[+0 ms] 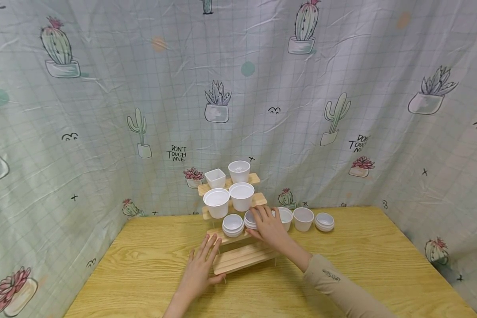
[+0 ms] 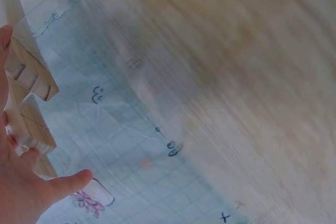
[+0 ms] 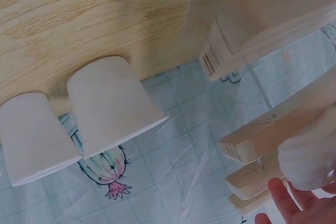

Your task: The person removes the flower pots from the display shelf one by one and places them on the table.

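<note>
A tiered wooden stand point(image 1: 242, 260) with clear supports carries white pots on its upper steps. On the third step down, my right hand point(image 1: 272, 227) holds a small ribbed white pot point(image 1: 250, 219), fingers over its far side and thumb in front. That pot point(image 3: 307, 156) sits on the step in the right wrist view, with fingertips point(image 3: 283, 200) against it. Beside it on the same step stands a matching ribbed pot point(image 1: 233, 225). At the stand's left side, my left hand point(image 1: 198, 269) has its fingers extended, touching or very near the step ends point(image 2: 34, 127).
Two round pots point(image 1: 242, 196) fill the second step; a square pot point(image 1: 215, 179) and a round pot point(image 1: 239, 171) top the stand. Right of it, on the wooden table point(image 1: 143, 265), are two plain pots point(image 1: 303, 219) and a ribbed one point(image 1: 324, 222). A cactus-print curtain point(image 1: 238, 97) surrounds the table.
</note>
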Tool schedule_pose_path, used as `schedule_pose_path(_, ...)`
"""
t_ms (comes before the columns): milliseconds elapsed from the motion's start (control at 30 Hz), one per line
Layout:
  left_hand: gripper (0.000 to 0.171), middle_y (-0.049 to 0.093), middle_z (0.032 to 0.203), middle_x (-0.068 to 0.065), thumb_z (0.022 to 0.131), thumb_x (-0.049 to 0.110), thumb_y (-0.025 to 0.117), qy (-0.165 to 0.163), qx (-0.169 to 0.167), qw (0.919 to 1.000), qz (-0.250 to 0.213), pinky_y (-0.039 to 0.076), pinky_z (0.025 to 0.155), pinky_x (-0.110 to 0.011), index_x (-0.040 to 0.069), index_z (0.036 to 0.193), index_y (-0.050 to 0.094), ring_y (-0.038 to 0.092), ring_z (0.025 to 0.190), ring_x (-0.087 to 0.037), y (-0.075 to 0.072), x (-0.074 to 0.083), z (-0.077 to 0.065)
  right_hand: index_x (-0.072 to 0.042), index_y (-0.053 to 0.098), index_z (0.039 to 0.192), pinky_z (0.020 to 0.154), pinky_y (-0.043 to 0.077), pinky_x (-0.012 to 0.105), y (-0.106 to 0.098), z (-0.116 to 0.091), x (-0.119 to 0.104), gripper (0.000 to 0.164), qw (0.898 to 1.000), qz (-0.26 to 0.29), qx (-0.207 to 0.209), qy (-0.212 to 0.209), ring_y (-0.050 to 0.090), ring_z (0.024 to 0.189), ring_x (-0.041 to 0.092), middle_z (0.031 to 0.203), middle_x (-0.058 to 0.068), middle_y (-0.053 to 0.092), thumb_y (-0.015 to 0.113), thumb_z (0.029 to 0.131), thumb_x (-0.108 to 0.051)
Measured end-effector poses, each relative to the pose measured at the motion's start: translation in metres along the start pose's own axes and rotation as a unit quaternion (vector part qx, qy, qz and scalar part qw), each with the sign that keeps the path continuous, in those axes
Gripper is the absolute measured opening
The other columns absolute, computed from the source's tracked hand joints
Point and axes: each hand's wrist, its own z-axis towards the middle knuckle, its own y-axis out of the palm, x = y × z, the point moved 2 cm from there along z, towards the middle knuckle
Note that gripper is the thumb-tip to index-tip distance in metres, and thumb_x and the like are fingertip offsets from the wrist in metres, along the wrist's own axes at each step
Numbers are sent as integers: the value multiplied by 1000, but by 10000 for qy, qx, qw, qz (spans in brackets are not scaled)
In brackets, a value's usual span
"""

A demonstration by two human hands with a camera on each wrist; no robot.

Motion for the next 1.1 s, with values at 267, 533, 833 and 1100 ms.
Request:
schedule_pose_path(267, 97, 28, 146, -4, 63, 54, 70, 31, 28, 10000, -15, 37, 92, -62, 15, 141, 27, 25, 135, -27, -1, 0, 0, -5, 53, 117, 78, 42, 48, -2, -1, 0, 60, 9998, 106, 171, -43, 52, 95, 27, 108, 11, 53, 61, 76, -49)
schedule_pose_path(533, 96, 28, 147, -4, 64, 53, 70, 7, -5, 10000, -93, 36, 93, -62, 15, 141, 27, 25, 135, -27, -1, 0, 0, -7, 53, 118, 80, 43, 45, -3, -2, 1, 59, 9999, -32, 138, -98, 52, 99, 25, 109, 10, 54, 60, 77, -49)
schedule_pose_path(833, 97, 28, 146, -4, 64, 53, 70, 37, 38, 10000, -75, 37, 92, -62, 15, 141, 27, 25, 135, -26, 1, 0, 0, -6, 51, 120, 73, 41, 42, -9, -5, 1, 58, 9992, 343, 109, -146, 52, 93, 25, 112, 12, 53, 63, 77, -43)
schedule_pose_path(1100, 98, 27, 147, -3, 64, 53, 70, 13, 26, 9999, -124, 36, 92, -63, 16, 142, 25, 24, 135, -26, 2, -2, 0, -5, 52, 120, 74, 40, 42, -16, -11, 2, 57, 9984, 471, 129, -285, 51, 94, 25, 111, 12, 54, 65, 76, -39)
